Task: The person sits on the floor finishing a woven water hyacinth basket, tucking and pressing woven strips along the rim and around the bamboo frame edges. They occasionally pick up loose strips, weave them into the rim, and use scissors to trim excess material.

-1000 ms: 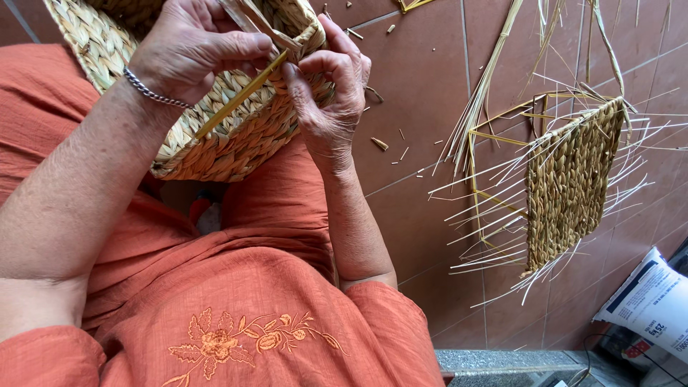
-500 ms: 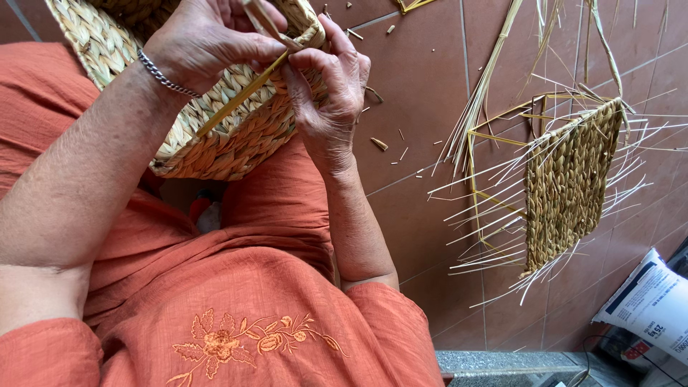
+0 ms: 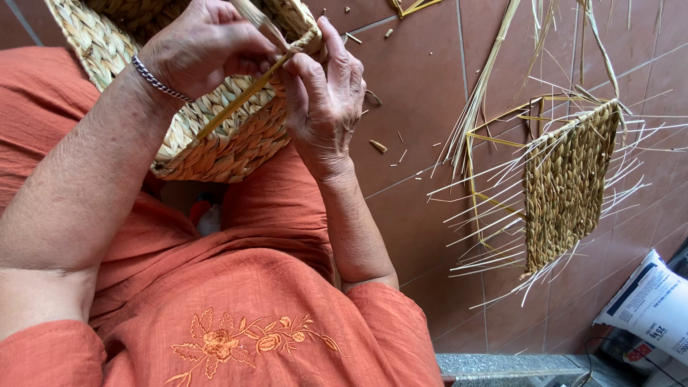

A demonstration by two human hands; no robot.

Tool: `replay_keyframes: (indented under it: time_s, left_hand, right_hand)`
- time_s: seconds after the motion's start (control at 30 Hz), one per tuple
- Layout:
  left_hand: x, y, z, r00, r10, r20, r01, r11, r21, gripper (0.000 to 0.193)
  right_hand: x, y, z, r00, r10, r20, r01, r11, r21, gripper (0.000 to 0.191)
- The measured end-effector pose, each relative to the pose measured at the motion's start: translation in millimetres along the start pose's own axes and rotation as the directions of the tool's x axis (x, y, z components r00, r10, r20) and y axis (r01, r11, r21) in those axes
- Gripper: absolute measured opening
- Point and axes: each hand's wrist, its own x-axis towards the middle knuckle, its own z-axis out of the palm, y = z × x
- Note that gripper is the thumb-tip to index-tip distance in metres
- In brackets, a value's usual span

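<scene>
- Soft, even daylight; no glare.
- Faint shadows beneath the woven basket [image 3: 215, 136].
- Focus sharp throughout; slight wide-angle stretch at the edges.

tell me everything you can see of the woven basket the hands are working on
The woven basket is pale straw-coloured, plaited from flat twisted fibre in thick braided rows. It rests tilted on the person's lap against the orange garment, its top cut off by the picture's edge. The left hand lies over its rim, and the right hand pinches the rim's edge. A thin stiff yellow strand runs diagonally across its side, from the fingers downward. The rim looks unfinished, with loose fibre ends standing up.
</scene>
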Motion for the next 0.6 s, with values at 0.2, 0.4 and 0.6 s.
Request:
replay_keyframes:
  time_s: [0.2, 0.4, 0.6]
  left_hand:
    - [-2.7, -1.4, 6.1, 0.998, -0.063, 0.003, 0.063, 0.991, -0.121, 0.012]
    - [-11.3, 0.0, 6.8, 0.998, -0.06, 0.001, 0.06, 0.997, -0.038, 0.021]
    - [-17.3, 2.4, 10.7, 1.0, 0.022, 0.018, -0.024, 0.99, 0.141, 0.027]
  right_hand:
    - [-10.8, 1.6, -18.7, 0.993, -0.032, 0.111, 0.021, 0.996, 0.092, 0.016]
    - [-46.7, 6.7, -44.5, 0.969, -0.073, 0.235, 0.076, 0.997, -0.004, 0.017]
    - [-90.5, 19.1, -65.1, 0.926, -0.004, 0.377, 0.013, 1.0, -0.021, 0.019]
